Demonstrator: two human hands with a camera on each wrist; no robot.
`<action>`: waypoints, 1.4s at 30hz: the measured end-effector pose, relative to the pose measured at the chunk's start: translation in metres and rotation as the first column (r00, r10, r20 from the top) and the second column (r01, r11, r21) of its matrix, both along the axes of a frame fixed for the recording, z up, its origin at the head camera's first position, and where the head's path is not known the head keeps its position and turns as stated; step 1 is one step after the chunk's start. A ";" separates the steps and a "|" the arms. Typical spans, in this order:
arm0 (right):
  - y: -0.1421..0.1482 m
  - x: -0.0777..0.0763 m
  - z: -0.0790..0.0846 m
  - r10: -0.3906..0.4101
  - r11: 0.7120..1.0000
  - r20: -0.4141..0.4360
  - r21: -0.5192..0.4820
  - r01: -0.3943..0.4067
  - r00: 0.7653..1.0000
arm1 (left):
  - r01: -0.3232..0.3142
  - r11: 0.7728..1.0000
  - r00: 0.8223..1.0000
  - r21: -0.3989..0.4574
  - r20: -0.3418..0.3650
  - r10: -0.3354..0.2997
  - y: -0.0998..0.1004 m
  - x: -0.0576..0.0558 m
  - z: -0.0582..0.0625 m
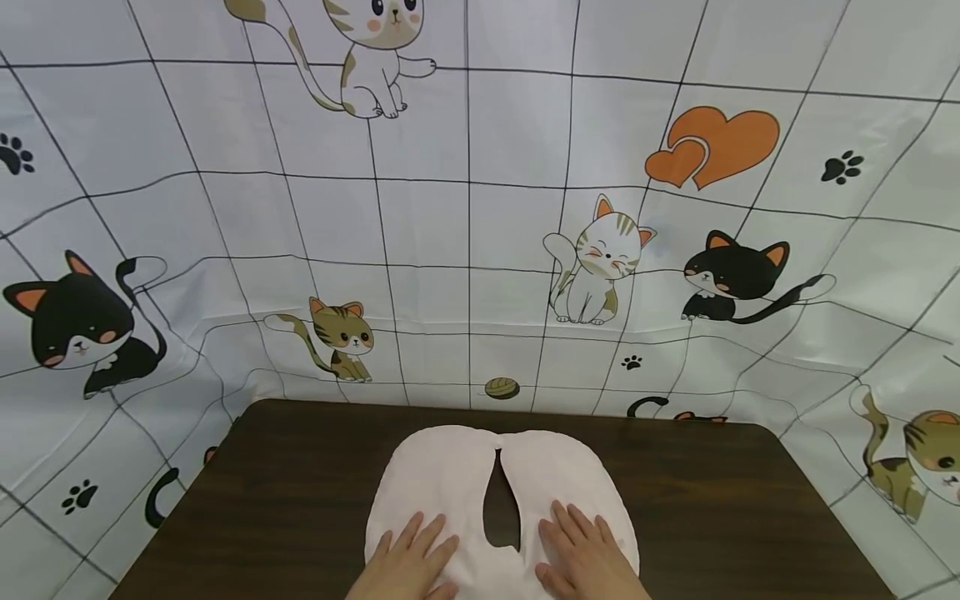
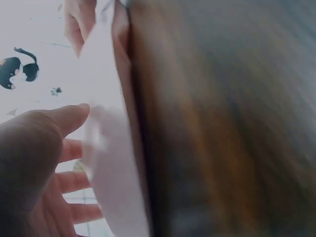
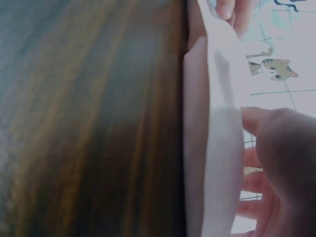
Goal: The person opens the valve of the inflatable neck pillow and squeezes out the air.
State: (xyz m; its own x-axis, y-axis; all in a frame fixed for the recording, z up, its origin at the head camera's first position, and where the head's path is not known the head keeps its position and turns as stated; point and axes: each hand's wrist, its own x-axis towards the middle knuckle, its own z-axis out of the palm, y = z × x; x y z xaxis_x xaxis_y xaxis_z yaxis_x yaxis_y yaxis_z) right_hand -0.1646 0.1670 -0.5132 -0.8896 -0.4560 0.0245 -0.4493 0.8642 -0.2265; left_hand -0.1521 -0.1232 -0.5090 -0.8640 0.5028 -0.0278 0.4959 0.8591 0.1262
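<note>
Can see a pale cushion (image 1: 438, 471) lying on the dark table (image 1: 300, 483) — touched from above by the left hand (image 1: 408, 558) and the right hand (image 1: 587, 557), with fingers spread, gripping nothing.

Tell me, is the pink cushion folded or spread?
Spread out: the pink cushion lies on the table, both rounded halves side by side.

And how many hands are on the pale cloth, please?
2: the left hand is on the left half of the cloth, the right hand on its right half.
</note>
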 end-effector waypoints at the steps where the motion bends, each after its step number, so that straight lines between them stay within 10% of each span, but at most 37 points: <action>1: 0.000 0.000 0.001 0.006 1.000 -0.010 -0.023 -0.006 1.000 | 0.019 1.000 1.000 0.013 0.001 -0.019 0.003 0.000 0.004; 9: -0.009 0.010 -0.001 0.127 0.975 -0.254 -0.148 -0.168 0.959 | 0.343 0.939 0.930 -0.012 -0.138 -0.342 0.018 0.005 0.023; 13: -0.010 0.016 0.003 0.203 0.963 -0.296 -0.111 -0.244 0.933 | 0.364 0.928 0.906 -0.073 -0.201 -0.371 0.017 0.007 0.020; 18: -0.006 0.013 -0.007 0.336 0.934 -0.453 0.047 -0.355 0.826 | 0.348 0.923 0.900 -0.162 -0.216 -0.378 0.016 0.007 0.014; 24: -0.008 0.024 -0.020 0.269 0.963 -0.332 0.085 -0.256 0.904 | 0.314 0.927 0.927 -0.204 -0.142 -0.346 0.016 0.007 0.008; 31: -0.009 0.026 -0.037 0.234 0.969 -0.466 0.179 -0.168 0.853 | 0.279 0.931 0.920 -0.235 -0.213 -0.329 0.015 0.009 -0.001; 42: -0.009 0.034 -0.047 0.228 0.969 -0.446 0.192 -0.157 0.866 | 0.244 0.911 0.888 -0.333 -0.300 -0.348 0.012 0.007 -0.023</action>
State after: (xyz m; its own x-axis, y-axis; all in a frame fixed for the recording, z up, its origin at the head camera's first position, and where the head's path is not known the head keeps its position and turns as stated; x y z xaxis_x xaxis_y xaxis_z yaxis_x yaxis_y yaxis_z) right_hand -0.1306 0.1577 -0.5605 -0.6870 -0.6473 0.3302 -0.6319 0.7565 0.1684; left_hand -0.1447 -0.1114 -0.5321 -0.6554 0.7523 0.0669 0.6995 0.6380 -0.3220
